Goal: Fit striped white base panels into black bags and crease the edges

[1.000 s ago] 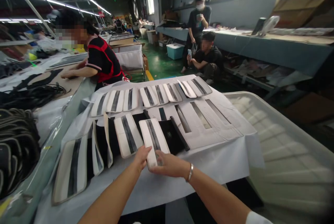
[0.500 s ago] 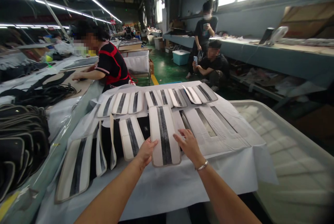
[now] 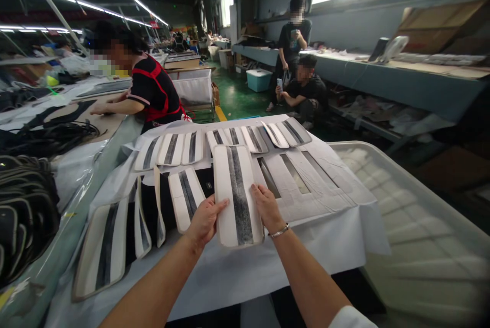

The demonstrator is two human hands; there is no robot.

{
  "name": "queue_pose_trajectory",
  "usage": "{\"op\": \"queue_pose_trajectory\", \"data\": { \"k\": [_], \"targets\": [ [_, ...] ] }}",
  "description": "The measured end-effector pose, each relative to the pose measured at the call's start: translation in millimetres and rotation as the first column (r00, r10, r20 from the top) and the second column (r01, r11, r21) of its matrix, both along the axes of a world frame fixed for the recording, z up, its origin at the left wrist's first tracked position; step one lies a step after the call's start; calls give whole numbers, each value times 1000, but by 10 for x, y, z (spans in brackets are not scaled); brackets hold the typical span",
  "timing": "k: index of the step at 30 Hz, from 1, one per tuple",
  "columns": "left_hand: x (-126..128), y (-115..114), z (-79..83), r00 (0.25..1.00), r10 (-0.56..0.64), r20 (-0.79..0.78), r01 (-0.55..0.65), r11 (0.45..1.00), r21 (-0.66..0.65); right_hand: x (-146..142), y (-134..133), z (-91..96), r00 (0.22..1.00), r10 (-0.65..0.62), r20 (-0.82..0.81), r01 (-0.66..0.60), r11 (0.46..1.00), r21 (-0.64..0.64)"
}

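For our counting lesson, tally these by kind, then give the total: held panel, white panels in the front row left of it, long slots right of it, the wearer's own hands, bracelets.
Held striped panel: 1
Front-row white panels, left of it: 4
Long slots, right of it: 3
Own hands, left hand and right hand: 2
Bracelet: 1
Total: 11

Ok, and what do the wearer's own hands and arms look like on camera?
Both the left hand and the right hand are ungloved, and the forearms are uncovered. A slim, silver-coloured bracelet circles the right wrist; the left wrist shows none. A white sleeve edges in on the right arm; no left sleeve is in view.
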State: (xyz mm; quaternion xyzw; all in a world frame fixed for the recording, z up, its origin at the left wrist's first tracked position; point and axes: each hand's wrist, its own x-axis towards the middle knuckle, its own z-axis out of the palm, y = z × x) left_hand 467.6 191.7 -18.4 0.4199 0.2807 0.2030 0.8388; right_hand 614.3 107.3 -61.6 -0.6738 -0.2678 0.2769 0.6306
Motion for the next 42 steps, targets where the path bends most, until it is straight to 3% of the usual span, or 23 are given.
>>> {"op": "queue_pose_trajectory", "data": {
  "k": [3, 6, 7, 9, 11, 13, 14, 15, 17, 19, 20, 24, 26, 29, 31, 33, 37, 42],
  "targets": [
    [-27, -82, -24, 1000, -9, 24, 10, 999, -44, -35, -57, 33, 991, 8, -133, 7, 993, 115],
    [-21, -91, -95, 997, -46, 54, 47, 999, 0, 4, -166, 189, 979, -96, 180, 83, 993, 78],
    [-10, -76, -118, 997, -58, 48, 57, 998, 32, 37, -202, 278, 928, -130, 350, 114, 991, 65],
    [4, -23, -166, 997, -82, -5, 82, 990, 117, 116, -244, 487, 743, -147, 653, 143, 988, 60],
    [-27, 48, -230, 992, -100, -77, 117, 956, 269, 173, -211, 670, 544, -102, 833, 121, 992, 43],
    [-134, 128, -335, 980, -79, -182, 159, 859, 486, 178, -79, 744, 416, -36, 908, 114, 993, -12],
    [-219, 169, -404, 965, -37, -258, 187, 788, 586, 160, 23, 723, 394, 7, 919, 127, 990, -62],
    [-320, 211, -481, 938, 24, -346, 226, 714, 663, 133, 145, 661, 402, 65, 913, 149, 979, -135],
    [-552, 288, -641, 846, 148, -512, 336, 597, 729, 63, 418, 434, 500, 229, 835, 177, 917, -358],
    [-775, 350, -771, 769, 198, -608, 450, 506, 735, -5, 674, 122, 625, 392, 674, 140, 794, -592],
    [-866, 373, -816, 750, 200, -630, 500, 451, 739, -30, 777, -42, 659, 432, 615, 115, 751, -650],
    [-997, 388, -896, 735, 234, -636, 626, 127, 770, -31, 975, -571, 764, 446, 466, 93, 639, -764],
    [-915, 350, -925, 720, 247, -649, 676, -34, 736, 19, 986, -706, 804, 419, 421, 97, 607, -789],
    [-672, 244, -1002, 672, 192, -716, 741, -198, 642, 98, 984, -761, 836, 386, 390, 94, 600, -795],
    [-492, 159, -1054, 626, 127, -769, 770, -256, 585, 141, 985, -740, 851, 367, 376, 90, 603, -793],
    [-350, 80, -1080, 580, 86, -810, 795, -275, 540, 184, 976, -700, 867, 345, 360, 83, 613, -786],
    [-258, 0, -1019, 529, 93, -844, 831, -257, 492, 292, 884, -606, 907, 311, 283, 10, 658, -753],
    [-444, 100, -885, 531, 205, -822, 844, -220, 490, 326, 694, -562, 926, 332, 178, -102, 677, -729]
  ]
}}
